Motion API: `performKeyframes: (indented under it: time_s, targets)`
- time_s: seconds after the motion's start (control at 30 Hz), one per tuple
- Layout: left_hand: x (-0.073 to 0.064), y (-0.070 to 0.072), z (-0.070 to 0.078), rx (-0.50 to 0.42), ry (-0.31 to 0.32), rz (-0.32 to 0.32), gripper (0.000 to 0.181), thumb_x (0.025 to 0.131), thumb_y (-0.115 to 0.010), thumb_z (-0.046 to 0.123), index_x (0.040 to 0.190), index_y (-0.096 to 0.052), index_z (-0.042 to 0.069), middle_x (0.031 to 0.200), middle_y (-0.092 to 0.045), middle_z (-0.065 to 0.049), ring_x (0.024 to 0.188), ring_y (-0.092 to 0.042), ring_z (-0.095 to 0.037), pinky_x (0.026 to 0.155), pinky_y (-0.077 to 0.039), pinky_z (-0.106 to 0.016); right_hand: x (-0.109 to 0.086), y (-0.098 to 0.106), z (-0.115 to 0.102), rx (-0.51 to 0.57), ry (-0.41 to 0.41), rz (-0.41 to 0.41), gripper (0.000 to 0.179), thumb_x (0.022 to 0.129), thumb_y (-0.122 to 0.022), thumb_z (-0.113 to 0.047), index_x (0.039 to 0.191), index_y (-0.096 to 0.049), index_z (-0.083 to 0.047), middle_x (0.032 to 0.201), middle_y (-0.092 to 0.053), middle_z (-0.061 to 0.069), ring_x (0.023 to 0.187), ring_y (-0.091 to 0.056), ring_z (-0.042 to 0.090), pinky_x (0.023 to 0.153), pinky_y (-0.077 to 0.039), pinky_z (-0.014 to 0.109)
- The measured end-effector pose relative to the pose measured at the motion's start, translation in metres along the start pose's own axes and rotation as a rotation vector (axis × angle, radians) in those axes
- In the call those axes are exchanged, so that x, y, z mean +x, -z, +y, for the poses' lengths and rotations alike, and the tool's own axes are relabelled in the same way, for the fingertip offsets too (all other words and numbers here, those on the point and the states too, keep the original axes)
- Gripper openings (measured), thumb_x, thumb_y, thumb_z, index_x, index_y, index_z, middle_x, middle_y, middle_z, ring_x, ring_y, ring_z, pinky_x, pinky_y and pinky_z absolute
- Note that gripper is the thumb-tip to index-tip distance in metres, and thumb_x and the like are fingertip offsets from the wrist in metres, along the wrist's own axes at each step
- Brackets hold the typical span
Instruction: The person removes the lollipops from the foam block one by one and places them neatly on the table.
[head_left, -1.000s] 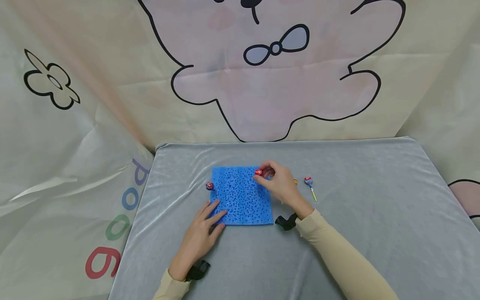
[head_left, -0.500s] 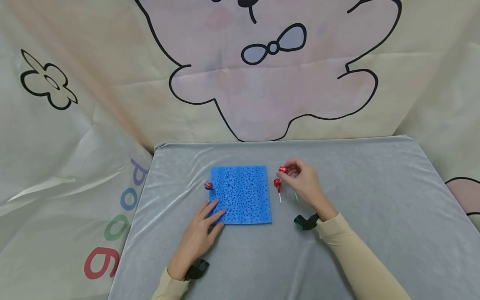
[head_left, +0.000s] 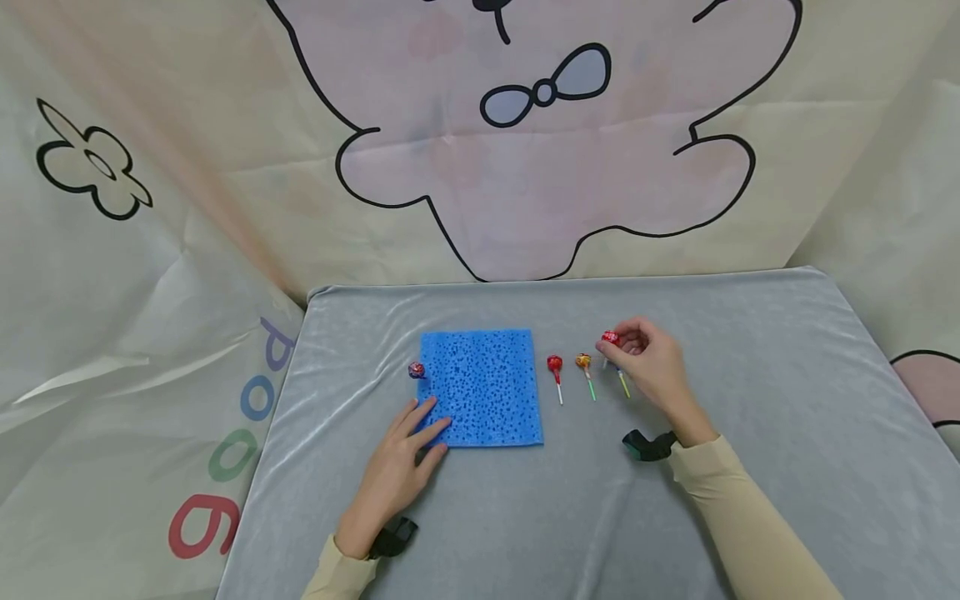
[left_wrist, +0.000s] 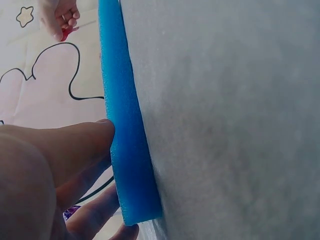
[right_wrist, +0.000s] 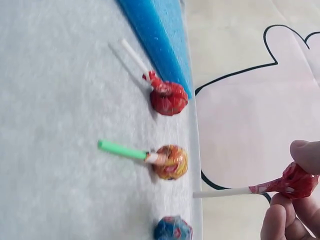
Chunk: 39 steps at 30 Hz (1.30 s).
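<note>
My left hand (head_left: 396,471) rests its spread fingers on the lower left corner of a blue foam block (head_left: 483,387). At that block's left edge a dark purple-red lollipop (head_left: 416,370) shows its head; its stick is hidden. My right hand (head_left: 654,362) pinches a red-wrapped lollipop (right_wrist: 297,181) by the head, above the table, its white stick free. Below and near that hand lies a lollipop with a blue wrapper (right_wrist: 173,230) and yellow stick. Left of it are an orange-yellow lollipop (head_left: 583,362) with a green stick and another red lollipop (head_left: 554,364) with a white stick.
A grey velvety cloth (head_left: 510,517) covers the table. Behind it hangs a printed curtain (head_left: 517,200) with a cartoon figure, and a second curtain (head_left: 127,375) with letters falls along the left side. Dark camera mounts (head_left: 393,537) sit at both wrists.
The right hand has carried the red lollipop rightward, from over the foam block to above the blue one, uncovering the red and orange-yellow lollipops. My left hand stays on the block.
</note>
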<state>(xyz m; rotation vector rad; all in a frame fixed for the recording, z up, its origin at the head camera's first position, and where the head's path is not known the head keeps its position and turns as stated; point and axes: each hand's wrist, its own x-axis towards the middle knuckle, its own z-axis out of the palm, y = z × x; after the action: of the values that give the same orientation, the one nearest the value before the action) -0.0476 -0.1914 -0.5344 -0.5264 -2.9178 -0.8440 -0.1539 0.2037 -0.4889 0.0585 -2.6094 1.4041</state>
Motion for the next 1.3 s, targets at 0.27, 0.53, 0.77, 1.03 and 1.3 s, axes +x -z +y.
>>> performKeyframes:
  time_s: [0.27, 0.53, 0.77, 1.03, 1.3]
  targets:
    - [0.000, 0.000, 0.000, -0.005, -0.002, 0.000, 0.041, 0.097, -0.076, 0.020, 0.137, -0.070, 0.013, 0.160, -0.049, -0.012, 0.152, -0.038, -0.043, 0.115, -0.043, -0.063, -0.003, 0.015, 0.011, -0.012, -0.040, 0.020, 0.032, 0.090, -0.084, -0.023, 0.104, -0.068, 0.000, 0.089, -0.065, 0.010, 0.076, -0.055, 0.007, 0.064, -0.045, 0.009]
    - [0.000, -0.001, -0.002, -0.006, -0.015, 0.011, 0.041, 0.097, -0.076, 0.020, 0.137, -0.070, 0.013, 0.160, -0.049, -0.012, 0.152, -0.038, -0.043, 0.115, -0.042, -0.062, -0.003, 0.025, 0.029, -0.091, -0.062, 0.040, 0.035, 0.090, -0.085, -0.026, 0.103, -0.066, 0.000, 0.089, -0.063, 0.011, 0.075, -0.053, 0.007, 0.063, -0.043, 0.008]
    - [0.001, -0.001, -0.002, -0.006, -0.016, 0.011, 0.041, 0.097, -0.076, 0.020, 0.137, -0.070, 0.013, 0.160, -0.049, -0.013, 0.152, -0.038, -0.043, 0.115, -0.042, -0.063, 0.002, 0.034, 0.045, -0.192, -0.119, 0.028, 0.038, 0.091, -0.081, -0.034, 0.101, -0.065, -0.002, 0.087, -0.063, 0.011, 0.073, -0.052, 0.010, 0.061, -0.042, 0.014]
    - [0.001, 0.000, -0.003, -0.009, -0.006, 0.000, 0.042, 0.097, -0.075, 0.021, 0.138, -0.070, 0.014, 0.161, -0.049, -0.012, 0.153, -0.037, -0.042, 0.115, -0.042, -0.062, 0.008, 0.038, 0.060, -0.288, -0.183, -0.023, 0.039, 0.091, -0.080, -0.037, 0.098, -0.064, -0.002, 0.083, -0.063, 0.009, 0.074, -0.053, 0.019, 0.060, -0.041, 0.023]
    - [0.002, 0.001, -0.002, 0.013, 0.013, -0.022, 0.042, 0.098, -0.075, 0.023, 0.138, -0.069, 0.015, 0.162, -0.048, -0.010, 0.153, -0.036, -0.041, 0.116, -0.042, -0.061, 0.014, 0.035, 0.072, -0.317, -0.230, -0.057, 0.038, 0.090, -0.081, -0.035, 0.096, -0.063, -0.003, 0.085, -0.064, 0.012, 0.077, -0.053, 0.023, 0.061, -0.042, 0.028]
